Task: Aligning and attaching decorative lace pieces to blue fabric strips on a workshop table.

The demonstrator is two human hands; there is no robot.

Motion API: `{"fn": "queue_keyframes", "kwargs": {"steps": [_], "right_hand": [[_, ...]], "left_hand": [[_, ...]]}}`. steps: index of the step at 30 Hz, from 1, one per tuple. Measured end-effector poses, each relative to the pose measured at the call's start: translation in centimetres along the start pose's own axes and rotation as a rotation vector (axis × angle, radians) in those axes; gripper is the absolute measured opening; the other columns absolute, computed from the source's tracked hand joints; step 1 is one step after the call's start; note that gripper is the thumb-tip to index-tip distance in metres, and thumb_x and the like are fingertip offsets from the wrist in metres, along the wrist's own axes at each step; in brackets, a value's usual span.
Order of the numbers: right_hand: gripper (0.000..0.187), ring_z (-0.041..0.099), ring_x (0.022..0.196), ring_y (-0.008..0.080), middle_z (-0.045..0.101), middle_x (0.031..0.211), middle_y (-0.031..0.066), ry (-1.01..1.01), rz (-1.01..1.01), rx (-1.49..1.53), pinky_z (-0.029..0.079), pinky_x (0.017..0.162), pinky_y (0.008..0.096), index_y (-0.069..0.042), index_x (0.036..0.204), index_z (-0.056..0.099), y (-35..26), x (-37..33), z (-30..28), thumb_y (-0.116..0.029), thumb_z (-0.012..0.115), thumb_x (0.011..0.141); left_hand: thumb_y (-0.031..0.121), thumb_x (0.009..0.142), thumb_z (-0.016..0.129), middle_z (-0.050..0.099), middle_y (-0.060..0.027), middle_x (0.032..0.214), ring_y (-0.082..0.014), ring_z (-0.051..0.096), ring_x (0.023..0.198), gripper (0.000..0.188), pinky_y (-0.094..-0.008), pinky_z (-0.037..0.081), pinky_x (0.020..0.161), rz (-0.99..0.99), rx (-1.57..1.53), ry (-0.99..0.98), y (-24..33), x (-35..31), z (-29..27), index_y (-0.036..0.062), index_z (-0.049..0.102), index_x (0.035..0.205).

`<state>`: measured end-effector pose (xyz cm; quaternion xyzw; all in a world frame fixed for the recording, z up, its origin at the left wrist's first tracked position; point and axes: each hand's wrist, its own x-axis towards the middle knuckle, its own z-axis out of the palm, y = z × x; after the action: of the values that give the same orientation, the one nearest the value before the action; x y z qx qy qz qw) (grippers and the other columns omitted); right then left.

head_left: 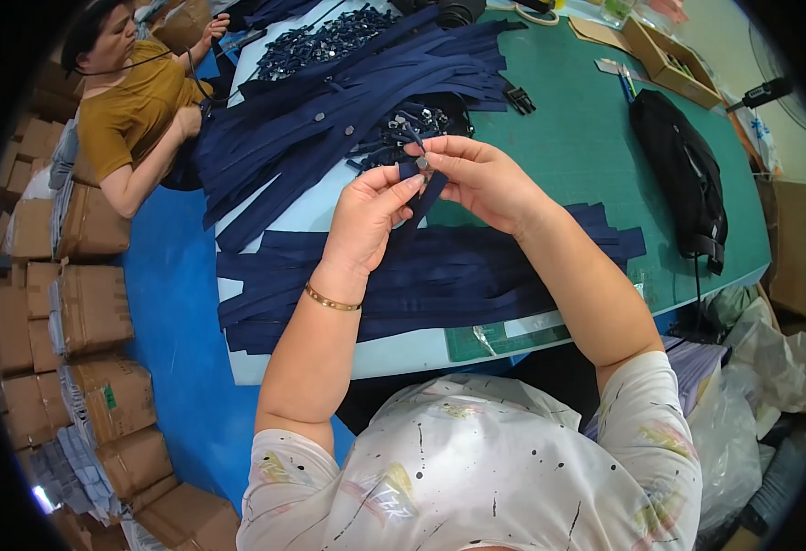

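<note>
My left hand (pixel 363 209) and my right hand (pixel 490 179) meet above the table, fingertips nearly touching. Between thumb and finger, the left pinches the end of a navy zipper strip (pixel 430 195). A small metal zipper slider (pixel 422 163) with a dark cord pull is pinched in the right; how far it sits on the strip is too small to tell. Just beyond the hands is a heap of sliders with navy pulls (pixel 412 121). Navy zipper strips lie in one bundle (pixel 293 129) past the hands and another (pixel 421 285) below them.
A larger heap of small navy pieces (pixel 320 41) lies at the far left. On the green mat (pixel 559 119) are a black pouch (pixel 683 165), a wooden box (pixel 669 60) and a black buckle (pixel 520 99). Another person (pixel 141 101) works at the left edge; cardboard boxes (pixel 95 308) are stacked there.
</note>
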<state>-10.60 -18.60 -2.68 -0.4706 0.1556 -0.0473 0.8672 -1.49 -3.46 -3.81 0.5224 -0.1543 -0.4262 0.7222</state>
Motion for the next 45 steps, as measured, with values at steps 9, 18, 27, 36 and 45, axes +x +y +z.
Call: {"fn": "queue_keyframes", "kwargs": {"steps": [9,18,27,36,45], "right_hand": [[0.014,0.056,0.094,0.0097,0.062,0.107,0.0017,-0.115,-0.15,-0.058,0.045,0.082,0.0238,-0.005,0.104,0.06,0.4,0.9,-1.7,-0.011,0.057,0.091],[0.012,0.053,0.088,0.007,0.061,0.1,-0.0013,-0.119,-0.194,-0.274,0.043,0.078,0.0227,-0.007,0.1,0.061,0.4,0.7,-1.4,-0.012,0.06,0.089],[0.011,0.057,0.084,0.0083,0.063,0.091,0.001,-0.118,-0.23,-0.417,0.046,0.076,0.0228,-0.003,0.097,0.063,-0.5,0.2,-1.3,-0.009,0.061,0.088],[0.019,0.058,0.091,0.0099,0.063,0.097,0.0029,-0.066,-0.217,-0.428,0.047,0.076,0.0234,-0.003,0.105,0.059,-0.4,-0.1,-0.9,-0.012,0.061,0.088],[0.026,0.051,0.068,0.0044,0.056,0.076,-0.0018,0.131,-0.372,-0.682,0.042,0.06,0.0184,-0.004,0.09,0.056,0.9,-0.2,0.1,-0.018,0.075,0.079]], "left_hand": [[0.011,0.085,0.065,0.066,0.0005,0.084,-0.0029,0.057,0.069,0.009,-0.0144,0.043,0.058,-0.028,0.011,-0.029,0.0,0.3,-0.2,0.0065,0.065,0.092],[0.01,0.084,0.065,0.066,0.0014,0.083,-0.0023,0.056,0.067,0.007,-0.0146,0.041,0.055,-0.099,-0.028,-0.036,0.2,0.2,-0.3,0.0073,0.065,0.091],[0.009,0.082,0.067,0.065,0.0008,0.082,-0.0026,0.056,0.068,0.01,-0.0148,0.038,0.053,-0.107,0.009,-0.038,0.4,0.2,-0.4,0.0055,0.065,0.092],[0.008,0.085,0.063,0.063,-0.0006,0.087,-0.0043,0.057,0.073,0.023,-0.0151,0.043,0.056,0.043,-0.012,0.01,-0.3,0.5,-0.4,0.0057,0.057,0.108],[0.004,0.086,0.061,0.059,-0.0011,0.09,-0.0059,0.056,0.079,0.034,-0.0185,0.048,0.061,0.319,0.258,0.048,-0.3,0.4,0.1,0.0039,0.055,0.12]]}}
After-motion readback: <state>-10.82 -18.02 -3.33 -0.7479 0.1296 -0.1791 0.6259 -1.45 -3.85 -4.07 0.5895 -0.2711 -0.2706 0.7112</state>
